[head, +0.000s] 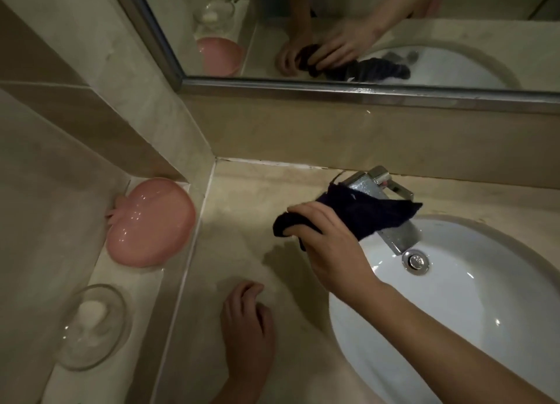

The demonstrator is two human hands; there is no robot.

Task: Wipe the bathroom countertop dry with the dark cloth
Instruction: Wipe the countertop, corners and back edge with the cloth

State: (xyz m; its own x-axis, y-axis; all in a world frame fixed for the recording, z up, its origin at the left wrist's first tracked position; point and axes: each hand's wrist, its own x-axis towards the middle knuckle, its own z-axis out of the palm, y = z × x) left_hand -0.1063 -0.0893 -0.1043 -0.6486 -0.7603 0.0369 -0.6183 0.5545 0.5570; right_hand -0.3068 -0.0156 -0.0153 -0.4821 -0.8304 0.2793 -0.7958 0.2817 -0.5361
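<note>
My right hand (327, 246) grips the dark cloth (363, 212) above the beige stone countertop (242, 209), just left of the tap. One end of the cloth is bunched in my fingers and the other end hangs loose over the chrome tap (391, 209). My left hand (247, 325) rests on the countertop near its front, fingers loosely curled and holding nothing. A darker patch on the stone lies below the cloth.
A white oval basin (472, 312) with a chrome drain (415, 261) is set in the counter at the right. A lower ledge on the left holds a pink apple-shaped dish (151, 221) and a clear glass soap dish (94, 325). A mirror (363, 24) runs along the back wall.
</note>
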